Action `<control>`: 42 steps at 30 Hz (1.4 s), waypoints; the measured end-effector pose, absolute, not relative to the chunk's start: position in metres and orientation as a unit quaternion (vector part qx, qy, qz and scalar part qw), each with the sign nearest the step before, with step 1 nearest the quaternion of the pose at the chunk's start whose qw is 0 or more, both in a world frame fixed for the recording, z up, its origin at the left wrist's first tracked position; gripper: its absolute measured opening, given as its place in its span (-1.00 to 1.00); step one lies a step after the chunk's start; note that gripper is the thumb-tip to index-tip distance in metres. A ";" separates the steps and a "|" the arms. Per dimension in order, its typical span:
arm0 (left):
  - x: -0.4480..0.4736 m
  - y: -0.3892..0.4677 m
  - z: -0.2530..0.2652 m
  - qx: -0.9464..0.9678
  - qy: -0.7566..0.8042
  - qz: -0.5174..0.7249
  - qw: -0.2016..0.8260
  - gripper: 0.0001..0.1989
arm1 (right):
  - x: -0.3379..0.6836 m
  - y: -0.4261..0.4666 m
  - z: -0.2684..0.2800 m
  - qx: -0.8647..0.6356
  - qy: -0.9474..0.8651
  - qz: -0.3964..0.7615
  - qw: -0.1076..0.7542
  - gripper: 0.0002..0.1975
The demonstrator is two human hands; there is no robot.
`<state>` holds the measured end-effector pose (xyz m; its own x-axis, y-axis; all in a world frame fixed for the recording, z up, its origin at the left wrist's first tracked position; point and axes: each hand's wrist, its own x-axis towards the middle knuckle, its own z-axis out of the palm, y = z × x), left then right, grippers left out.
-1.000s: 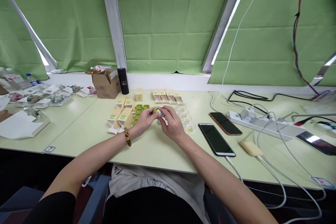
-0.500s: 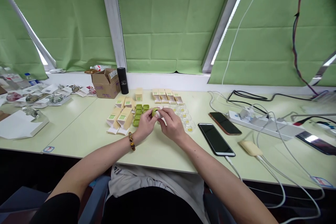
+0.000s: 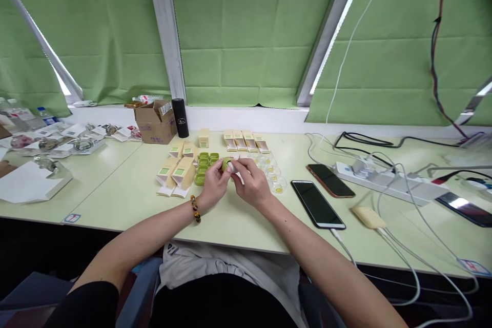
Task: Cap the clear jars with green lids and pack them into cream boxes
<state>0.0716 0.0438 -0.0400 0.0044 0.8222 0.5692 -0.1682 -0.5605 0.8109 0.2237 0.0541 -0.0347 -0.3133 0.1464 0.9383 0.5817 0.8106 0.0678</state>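
Fingers on my left hand (image 3: pixel 215 183) are curled in and hold a small green piece (image 3: pixel 225 164). My right hand (image 3: pixel 251 183) is nearly closed too, and its thumb and fingertips seem to pinch a little white bit (image 3: pixel 232 167). The green piece is between my two hands, above the desk (image 3: pixel 238 223), and the white bit is right up against it. I think I am working the white bit at the side of the green piece, but my fingers hide the spot where they meet. The next move looks like it needs a steady left hand and small, careful pushes or pulls from my right fingers. Both arms (image 3: pixel 157 225) reach forward and lean in, so my fingertips almost meet. My left wrist, with a bead bracelet (image 3: pixel 196 209) on it, is low, and the back of my right hand faces up. Green cups (image 3: pixel 200 179) are just left of my left hand, with cream boxes (image 3: pixel 184 171) farther left. Clear cups (image 3: pixel 277 185) with yellow spots are just right of my right hand, and a phone (image 3: pixel 318 204) lies farther out past them.
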 end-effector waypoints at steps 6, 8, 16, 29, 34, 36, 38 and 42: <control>0.064 0.046 -0.038 0.617 0.240 0.604 0.444 -0.52 | 0.223 0.056 -0.039 -0.251 -0.802 -0.170 0.515 -0.47; 0.063 0.048 -0.038 0.606 0.257 0.600 0.455 -0.50 | 0.223 0.056 -0.042 -0.258 -0.811 -0.154 0.501 -0.43; 0.064 0.047 -0.040 0.555 0.251 0.581 0.540 -0.51 | 0.221 0.061 -0.052 -0.276 -0.810 -0.105 0.506 -0.44; 0.063 0.044 -0.037 0.520 0.235 0.591 0.571 -0.56 | 0.220 0.062 -0.053 -0.266 -0.810 -0.098 0.514 -0.45; 0.063 0.049 -0.039 0.522 0.216 0.577 0.590 -0.49 | 0.219 0.060 -0.050 -0.285 -0.795 -0.065 0.532 -0.45; 0.062 0.051 -0.040 0.519 0.218 0.574 0.595 -0.44 | 0.220 0.060 -0.048 -0.296 -0.786 -0.042 0.541 -0.50; 0.061 0.052 -0.041 0.516 0.225 0.567 0.601 -0.41 | 0.220 0.060 -0.047 -0.302 -0.778 -0.018 0.551 -0.57; 0.059 0.052 -0.043 0.524 0.230 0.549 0.610 -0.34 | 0.220 0.059 -0.045 -0.303 -0.762 0.053 0.570 -0.62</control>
<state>0.0589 0.0519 -0.0430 0.2928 0.9097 0.2945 -0.4289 -0.1503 0.8908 0.2203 0.0593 -0.0453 -0.1658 0.5215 0.8370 0.4013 0.8110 -0.4258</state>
